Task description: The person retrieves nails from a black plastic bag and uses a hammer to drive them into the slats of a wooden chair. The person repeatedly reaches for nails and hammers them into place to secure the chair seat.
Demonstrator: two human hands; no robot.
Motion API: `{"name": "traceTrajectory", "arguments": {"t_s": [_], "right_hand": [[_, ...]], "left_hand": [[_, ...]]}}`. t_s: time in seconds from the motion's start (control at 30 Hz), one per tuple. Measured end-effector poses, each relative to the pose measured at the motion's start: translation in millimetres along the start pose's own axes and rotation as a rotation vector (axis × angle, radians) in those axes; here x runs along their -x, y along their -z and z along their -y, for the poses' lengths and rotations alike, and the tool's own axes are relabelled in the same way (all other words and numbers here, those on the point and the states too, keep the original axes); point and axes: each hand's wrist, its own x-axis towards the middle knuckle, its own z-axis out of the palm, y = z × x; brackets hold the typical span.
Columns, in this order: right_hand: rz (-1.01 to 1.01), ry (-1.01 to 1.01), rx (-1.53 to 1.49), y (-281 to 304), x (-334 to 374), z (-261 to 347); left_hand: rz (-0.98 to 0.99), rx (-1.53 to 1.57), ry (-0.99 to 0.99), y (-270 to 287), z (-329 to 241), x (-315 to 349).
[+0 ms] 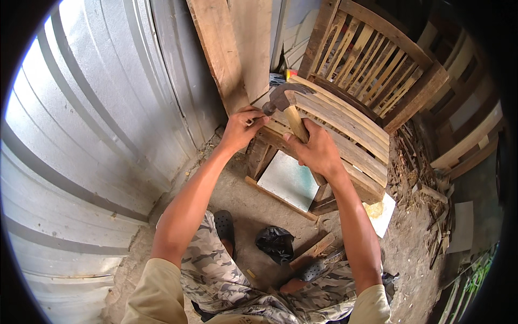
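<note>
My right hand grips the wooden handle of a claw hammer. The hammer's dark metal head is over the left end of a slatted wooden bench seat, its claw pointing right. My left hand is at the seat's left corner, with thumb and fingers pinched together right by the hammer's striking face. Whatever lies between those fingertips is too small to make out. Below the seat slats, a pale board shows inside the bench's lower frame.
A corrugated metal wall rises on the left, with wooden planks leaning beside it. The bench's slatted backrest stands behind the seat. On the floor are a black plastic bag, a wood offcut and, to the right, scattered sticks.
</note>
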Motion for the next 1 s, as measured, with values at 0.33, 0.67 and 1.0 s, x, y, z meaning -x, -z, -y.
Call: {"name": "traceTrajectory", "arguments": {"t_s": [0.33, 0.67, 1.0], "right_hand": [[-0.21, 0.237, 0.254, -6.0, -1.8, -7.2], [-0.251, 0.289, 0.235, -2.1, -5.0, -6.0], [-0.275, 0.222, 0.2, 4.3, -2.0, 11.7]], "left_hand": [[0.007, 0.1, 0.009, -6.1, -0.1, -3.3], [0.024, 0.119, 0.037, -3.1, 0.7, -2.8], [0.036, 0.126, 0.068, -0.3, 4.1, -2.2]]}}
